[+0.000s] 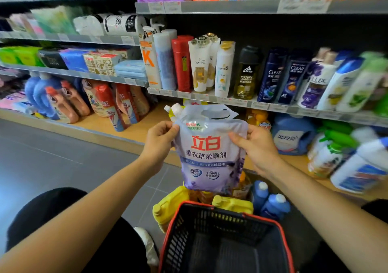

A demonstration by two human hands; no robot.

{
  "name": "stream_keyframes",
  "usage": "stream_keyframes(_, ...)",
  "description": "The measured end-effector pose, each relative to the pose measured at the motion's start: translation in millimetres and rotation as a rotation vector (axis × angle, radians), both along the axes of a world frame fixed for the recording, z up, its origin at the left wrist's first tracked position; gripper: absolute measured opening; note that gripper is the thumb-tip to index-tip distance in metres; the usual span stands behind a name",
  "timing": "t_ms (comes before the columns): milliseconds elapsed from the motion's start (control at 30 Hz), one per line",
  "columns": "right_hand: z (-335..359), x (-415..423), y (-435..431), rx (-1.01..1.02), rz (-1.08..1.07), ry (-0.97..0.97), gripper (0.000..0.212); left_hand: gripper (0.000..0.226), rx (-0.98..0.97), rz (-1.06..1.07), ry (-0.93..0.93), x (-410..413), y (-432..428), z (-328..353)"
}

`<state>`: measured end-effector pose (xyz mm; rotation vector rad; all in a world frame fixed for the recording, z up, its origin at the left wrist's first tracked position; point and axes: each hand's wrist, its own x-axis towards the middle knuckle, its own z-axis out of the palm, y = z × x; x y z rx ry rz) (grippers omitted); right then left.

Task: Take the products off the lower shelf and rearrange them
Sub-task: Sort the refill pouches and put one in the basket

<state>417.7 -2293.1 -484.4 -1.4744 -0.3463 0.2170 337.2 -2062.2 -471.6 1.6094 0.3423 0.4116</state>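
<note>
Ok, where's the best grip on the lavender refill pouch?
Take the lavender pouch by its upper side seams, one hand from each side, as the left hand and right hand do now. It hangs upright, and its soft body would likely sag.

Pouch (210, 157) between left hand (159, 144) and right hand (258, 146), above bottles (273, 207) (these stand behind the basket (220, 226)).
</note>
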Motion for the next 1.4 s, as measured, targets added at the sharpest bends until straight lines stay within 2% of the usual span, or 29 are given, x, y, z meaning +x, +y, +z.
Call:
stream_keyframes(100,-10,-7,-15,-0.105,-0.103,-0.087,0.022,0.015,-0.073,-0.046,0.031,7,-18,-11)
stream_keyframes(233,-16,-5,-36,-0.244,-0.202,-0.195,0.031,0.036,-0.035,-0.063,0.038,21,-36,-13)
stream_keyframes(333,-14,-3,-50,-0.324,-0.204,-0.254,0.028,0.041,0.29,-0.159,-0.104,25,-48,-8)
stream_keyframes(433,-13,-3,-59,-0.388,-0.174,-0.268,0.023,0.043,0.523,-0.423,-0.207,26,-61,-1)
stream_keyframes(500,-15,-3,-62,-0.387,-0.152,-0.248,0.019,0.042,0.566,-0.516,-0.209,25,-69,1)
stream_keyframes(667,-26,-4,-66,-0.367,-0.115,-0.217,0.009,0.038,0.638,-0.525,-0.165,23,-73,4)
stream_keyframes(767,-29,-6,-69,-0.29,-0.122,-0.165,0.007,0.04,0.617,-0.607,-0.081,22,-64,7)
stream_keyframes(867,-27,-5,-71,-0.191,-0.163,-0.105,0.004,0.044,0.703,-0.659,-0.009,19,-49,10)
stream_keyframes(1033,-21,3,-76,-0.067,-0.231,-0.029,0.008,0.029,0.67,-0.652,-0.023,16,-32,16)
stream_keyframes(1167,-19,9,-79,-0.004,-0.252,0.068,0.007,0.04,0.359,-0.622,-0.029,18,-29,16)
stream_keyframes(1267,-19,10,-77,0.023,-0.271,0.13,0.009,0.035,0.318,-0.583,-0.097,18,-37,15)
stream_keyframes(1400,-20,9,-74,0.0,-0.258,0.117,0.011,0.025,0.27,-0.555,-0.181,18,-47,15)
